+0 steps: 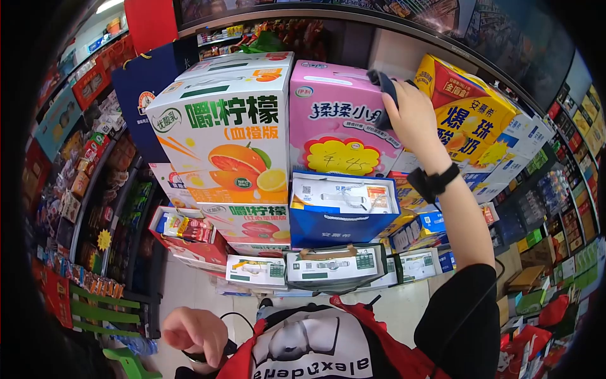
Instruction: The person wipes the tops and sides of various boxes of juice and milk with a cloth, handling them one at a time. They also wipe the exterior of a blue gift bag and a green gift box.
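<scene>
My right hand [407,117] is closed around a dark cloth [386,101] and presses it against the upper right corner of a pink carton [341,85]. A yellow price tag is fixed on that carton's front. Just right of the hand stands a yellow carton [464,104]. My left hand [194,331] hangs low at the left, beside my body and away from the cartons. Its fingers look loosely curled, and I see nothing in them.
A tall white carton [221,114] with citrus pictures stands left of the pink one. Below are a blue gift box [334,230] and several white boxes [334,268]. A screen [505,38] hangs behind. At the left are shelves and a green chair [126,363].
</scene>
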`<state>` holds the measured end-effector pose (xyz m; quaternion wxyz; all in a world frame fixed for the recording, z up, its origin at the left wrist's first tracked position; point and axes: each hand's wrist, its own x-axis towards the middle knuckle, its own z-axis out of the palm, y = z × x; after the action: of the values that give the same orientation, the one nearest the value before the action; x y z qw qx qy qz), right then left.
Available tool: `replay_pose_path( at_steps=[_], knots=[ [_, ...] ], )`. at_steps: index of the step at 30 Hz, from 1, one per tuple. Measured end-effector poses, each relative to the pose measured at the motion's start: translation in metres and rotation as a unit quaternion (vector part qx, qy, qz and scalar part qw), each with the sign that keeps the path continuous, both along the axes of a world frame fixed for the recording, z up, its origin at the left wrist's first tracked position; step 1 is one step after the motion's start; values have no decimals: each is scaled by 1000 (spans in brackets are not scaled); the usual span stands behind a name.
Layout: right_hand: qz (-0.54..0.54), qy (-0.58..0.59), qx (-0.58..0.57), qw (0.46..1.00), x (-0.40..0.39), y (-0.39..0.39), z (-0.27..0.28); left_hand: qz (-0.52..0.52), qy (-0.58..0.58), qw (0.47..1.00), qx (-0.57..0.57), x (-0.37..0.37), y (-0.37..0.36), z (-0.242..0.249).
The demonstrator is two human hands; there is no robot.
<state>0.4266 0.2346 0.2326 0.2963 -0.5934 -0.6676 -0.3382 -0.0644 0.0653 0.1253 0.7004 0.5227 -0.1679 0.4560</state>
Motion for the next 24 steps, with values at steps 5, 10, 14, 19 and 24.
replay_pose_path(
  at_steps=[5,10,14,19,24],
  knots=[
    [9,-15,59,998,5,-4,-14,-4,-27,999,-23,5,7,-9],
    [40,57,-74,995,6,11,15,11,-44,999,-20,-7,11,-15],
    [80,112,-217,966,17,40,42,53,-40,997,-34,-22,7,-22],
    [114,142,-295,938,1,72,55,104,-43,992,-49,-34,10,-22],
    [143,116,-284,941,-6,90,54,115,-52,990,-64,-51,16,-25]
  ],
)
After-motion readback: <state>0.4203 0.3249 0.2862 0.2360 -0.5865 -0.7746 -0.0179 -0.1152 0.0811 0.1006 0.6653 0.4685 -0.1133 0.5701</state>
